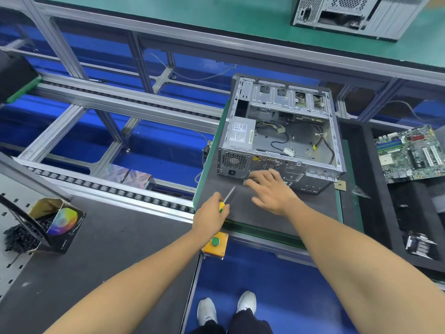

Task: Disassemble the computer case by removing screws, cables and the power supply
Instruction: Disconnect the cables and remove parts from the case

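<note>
An open grey computer case (334, 131) lies on its side on a dark mat (243, 210), its rear panel facing me. The silver power supply (240, 133) sits in the case's left corner, with loose black and yellow cables (279, 138) across the case floor. My left hand (210, 215) grips a screwdriver (227, 197) with a yellow and green handle, its shaft pointing up and right toward the case. My right hand (272, 191) is spread flat, fingers straight, with its fingertips at the bottom edge of the rear panel beside the power supply's socket.
A removed motherboard (411, 155) lies on black foam to the right, with a heatsink (420, 244) nearer me. A yellow box with a green button (215, 243) is mounted at the bench edge. A carton of black cable ties (48, 225) stands left. Another case (356, 15) sits on the far bench.
</note>
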Motion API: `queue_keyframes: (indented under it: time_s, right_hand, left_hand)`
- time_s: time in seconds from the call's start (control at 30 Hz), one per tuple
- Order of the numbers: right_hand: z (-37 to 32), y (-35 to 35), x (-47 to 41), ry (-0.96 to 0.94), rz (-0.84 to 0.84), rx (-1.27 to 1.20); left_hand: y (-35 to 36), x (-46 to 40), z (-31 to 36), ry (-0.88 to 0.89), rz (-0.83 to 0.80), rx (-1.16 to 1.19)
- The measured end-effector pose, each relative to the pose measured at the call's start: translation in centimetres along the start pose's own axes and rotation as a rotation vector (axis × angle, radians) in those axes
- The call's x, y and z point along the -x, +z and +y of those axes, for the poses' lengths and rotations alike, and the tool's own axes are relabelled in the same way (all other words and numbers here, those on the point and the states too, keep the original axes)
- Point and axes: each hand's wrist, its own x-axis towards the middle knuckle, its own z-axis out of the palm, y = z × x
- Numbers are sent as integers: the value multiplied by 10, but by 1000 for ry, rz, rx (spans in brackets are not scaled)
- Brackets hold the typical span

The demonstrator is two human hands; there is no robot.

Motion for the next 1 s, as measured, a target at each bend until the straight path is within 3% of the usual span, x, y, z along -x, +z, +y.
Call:
queue_keyframes:
  time_s: [0.1, 0.17, 0.33, 0.47, 0.67, 0.8, 0.93, 1.0]
  right_hand:
    - [7, -13, -19, 21, 312, 7]
    - [15, -25, -33, 96, 398, -10]
    - [37, -48, -58, 306, 170, -99]
    - [48, -47, -69, 328, 21, -290]
    - [54, -47, -72, 352, -72, -441]
    - [55, -50, -73, 350, -110, -491]
    - [57, -54, -75, 389, -172, -556]
    - [57, -53, -76, 397, -203, -515]
  left_hand:
    - [-2, -9, 0, 145, 23, -198]
    - [-5, -20, 2, 180, 20, -312]
    - [-5, -46, 16, 295, -2, -491]
    - [0, -57, 35, 332, 18, -453]
    - [6, -68, 40, 341, -11, -332]
    - [3, -72, 35, 381, 135, -331]
    - [-19, -72, 29, 447, 525, -142]
    - [-35, -80, 25, 454, 646, -16]
